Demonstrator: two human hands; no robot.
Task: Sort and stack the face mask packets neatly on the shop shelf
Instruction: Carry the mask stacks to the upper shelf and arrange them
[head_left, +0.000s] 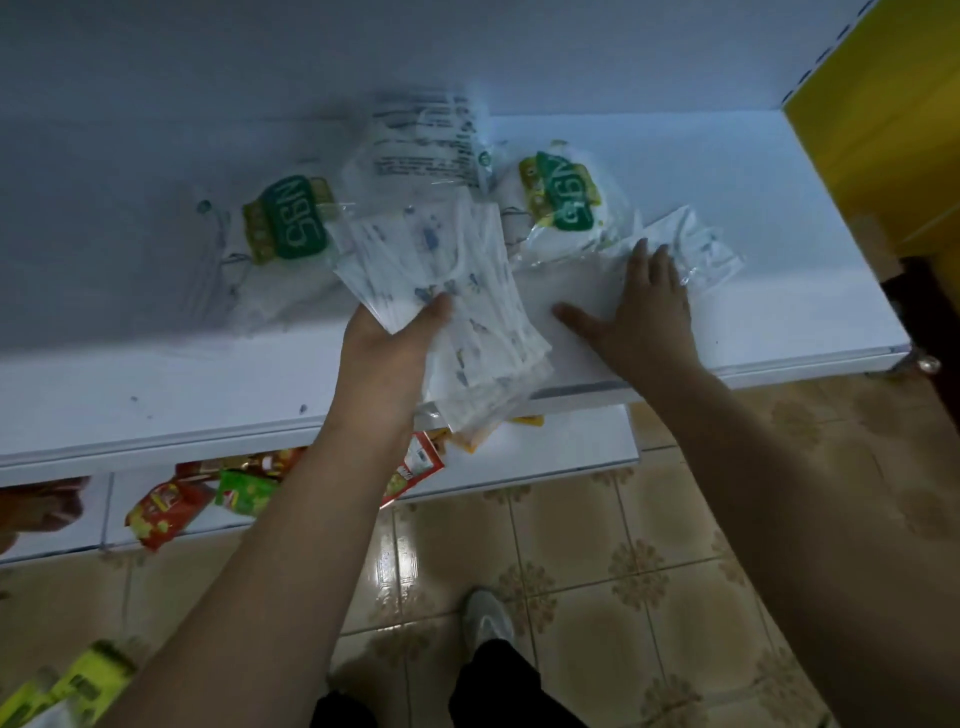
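Holding a fanned bunch of printed mask packets (457, 291) over the white shelf (779, 218), the left hand (387, 343) grips them ready to stack. The right hand (641, 306), fingers straight, presses 1 clear packet (691, 244) flat. 2 N95 packets (291, 218) lie behind.

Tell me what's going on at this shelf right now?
A person is sorting mask packets on the white shelf. The left hand holds a fanned bunch of patterned mask packets over the shelf edge. The right hand lies flat, fingers on a clear packet. Two green-labelled packets lie loose, not yet stacked.
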